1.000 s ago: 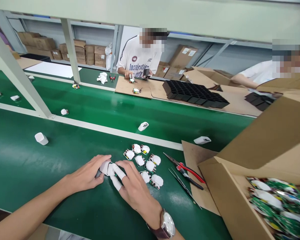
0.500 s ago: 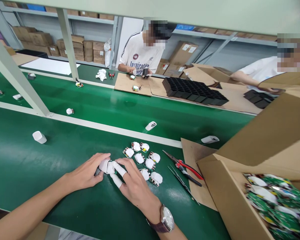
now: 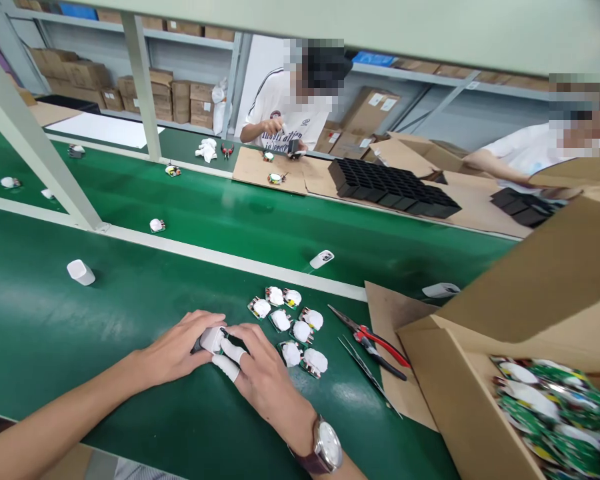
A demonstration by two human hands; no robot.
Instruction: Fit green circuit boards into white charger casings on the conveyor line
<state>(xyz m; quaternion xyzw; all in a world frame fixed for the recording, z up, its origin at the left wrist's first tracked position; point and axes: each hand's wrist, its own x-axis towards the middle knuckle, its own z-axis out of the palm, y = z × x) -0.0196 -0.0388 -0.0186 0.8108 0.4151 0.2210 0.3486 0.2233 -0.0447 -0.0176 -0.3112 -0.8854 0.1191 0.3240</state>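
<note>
My left hand point(image 3: 175, 347) is closed around a white plastic housing point(image 3: 211, 339) with a dark grey end. My right hand point(image 3: 265, 377), with white covers on two fingers and a watch at the wrist, pinches a small circuit board point(image 3: 222, 341) at the housing's open end. Fingers hide most of that board, which seems partly inside the housing. Just right of my hands lie several circuit boards point(image 3: 301, 331) topped with white material. Beyond them are red-and-black pliers point(image 3: 375, 343) and metal tweezers point(image 3: 367, 373). Another white housing point(image 3: 81, 272) stands to the left.
An open cardboard box point(image 3: 445, 387) of circuit boards point(image 3: 555, 407) stands at right. Across the green conveyor belt point(image 3: 230, 227), carrying boards and white housings point(image 3: 322, 259), two people work. A black divided tray point(image 3: 393, 187) lies on their side. Metal posts point(image 3: 143, 87) rise from the frame.
The circuit board has gone deeper into the white housing, and my right fingers have closed in on its opening. Housings and a board on the belt have moved right.
</note>
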